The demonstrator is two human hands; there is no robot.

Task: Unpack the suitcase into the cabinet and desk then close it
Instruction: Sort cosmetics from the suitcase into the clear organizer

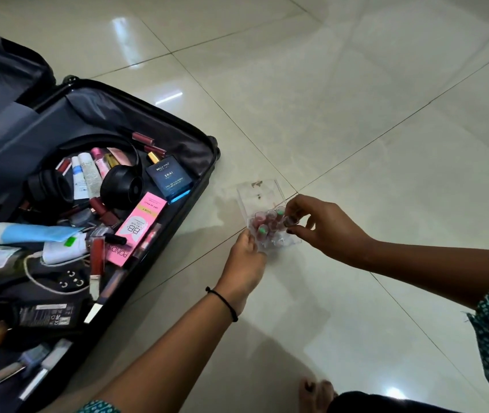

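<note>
A black suitcase (207, 174) lies open on the tiled floor at the left, full of cosmetics, black headphones (121, 183), a blue cologne box (169, 177) and a pink BB cream box (139, 228). To its right a clear plastic organiser (259, 195) stands on the floor with several small lipsticks (267, 222) in it. My left hand (246, 257) grips the organiser's near left edge. My right hand (317, 225) pinches one lipstick at the organiser's right side.
Glossy cream floor tiles (356, 114) spread to the right and beyond the suitcase. My bare toes (317, 391) show at the bottom edge. The suitcase lid (4, 73) lies back at the upper left. A black charger (49, 314) and white cable sit among the suitcase contents.
</note>
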